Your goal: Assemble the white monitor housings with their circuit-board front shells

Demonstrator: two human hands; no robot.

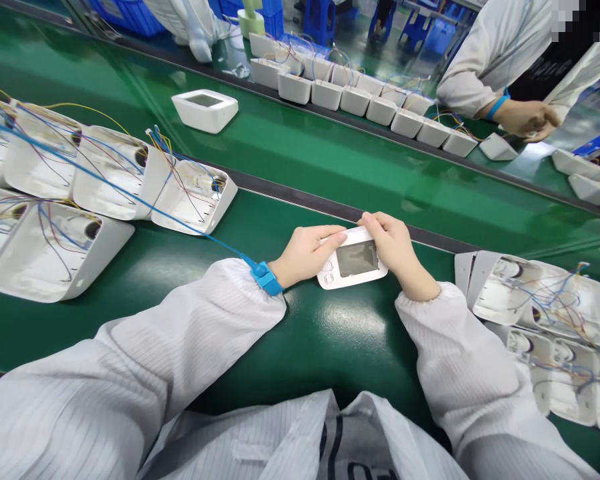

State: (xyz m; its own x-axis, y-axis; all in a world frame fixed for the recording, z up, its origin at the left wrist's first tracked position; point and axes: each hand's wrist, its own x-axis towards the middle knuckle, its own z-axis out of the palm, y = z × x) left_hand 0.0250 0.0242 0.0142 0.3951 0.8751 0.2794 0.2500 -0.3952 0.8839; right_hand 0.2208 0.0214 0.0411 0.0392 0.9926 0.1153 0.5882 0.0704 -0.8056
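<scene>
over by the far edge of the worktop point(300, 347), the left hand point(306, 255) and right hand point(396, 248) clamp the white display panel point(356, 259); wired housings point(190, 197) crowd both sides, a blue cord point(207, 235) crossing the left ones.

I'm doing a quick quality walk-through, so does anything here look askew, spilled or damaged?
Nothing looks clearly spilled or damaged. The left hand and right hand hold a white device. Mildly odd: one white case lies alone on the green surface, away from the grouped shells.
</scene>
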